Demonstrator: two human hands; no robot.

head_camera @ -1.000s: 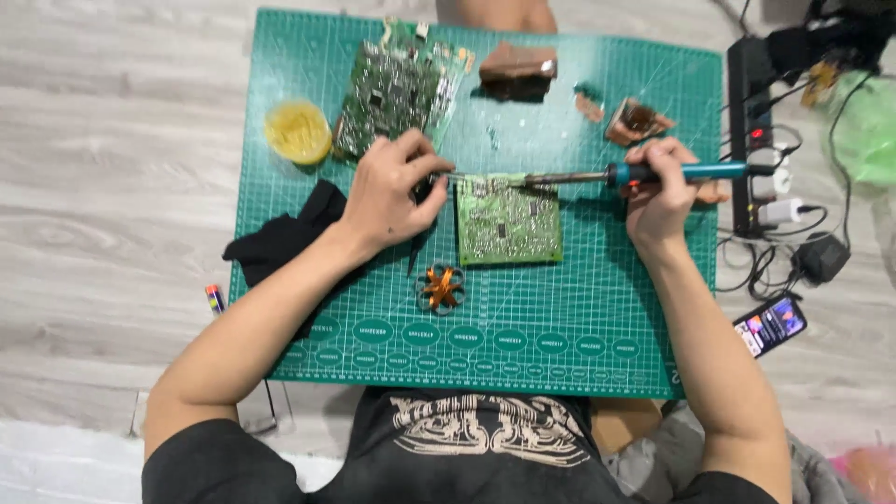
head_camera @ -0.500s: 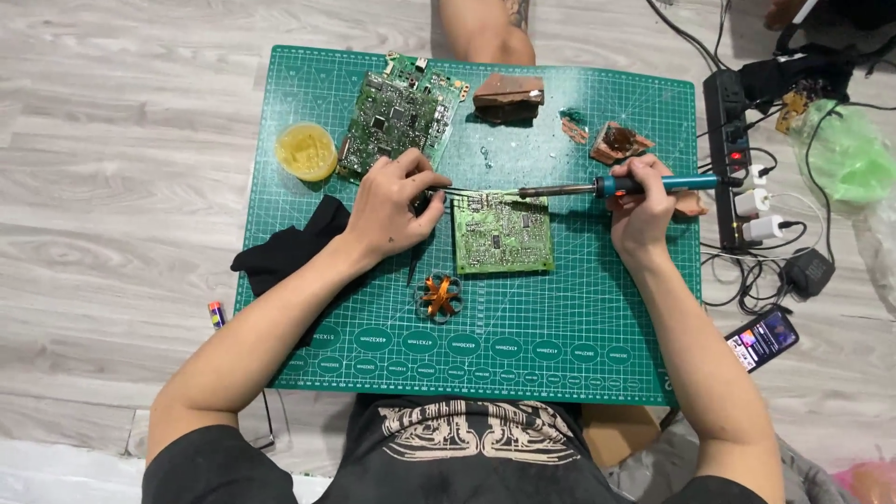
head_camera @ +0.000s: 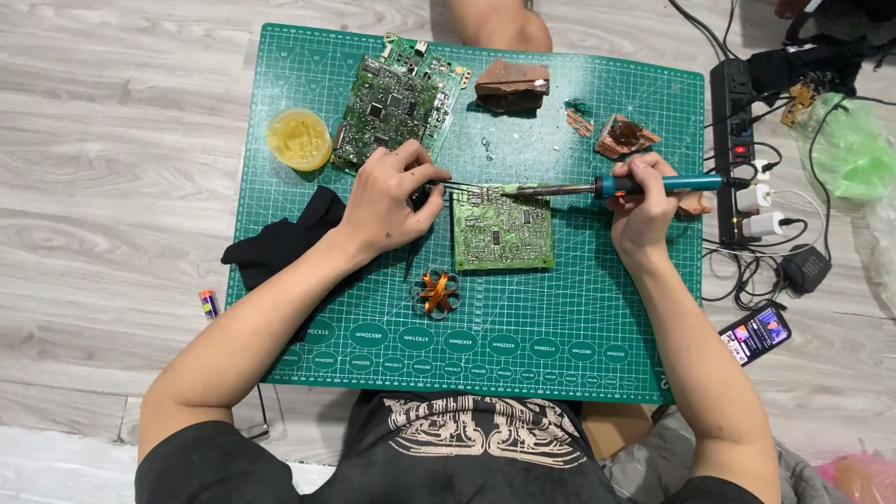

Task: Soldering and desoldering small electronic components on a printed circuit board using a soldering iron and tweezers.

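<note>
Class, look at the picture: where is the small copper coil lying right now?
In the head view, the copper coil lies on the green cutting mat, just below the left hand and left of the small circuit board's lower corner.

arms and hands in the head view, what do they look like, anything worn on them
Both forearms are bare, with no gloves, watch or rings showing on the left hand or the right hand. Short black sleeves end at the upper arms, part of a black t-shirt with a pale print on the chest.

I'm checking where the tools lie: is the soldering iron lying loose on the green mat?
No, the right hand holds the soldering iron with its tip at the small circuit board.
</note>
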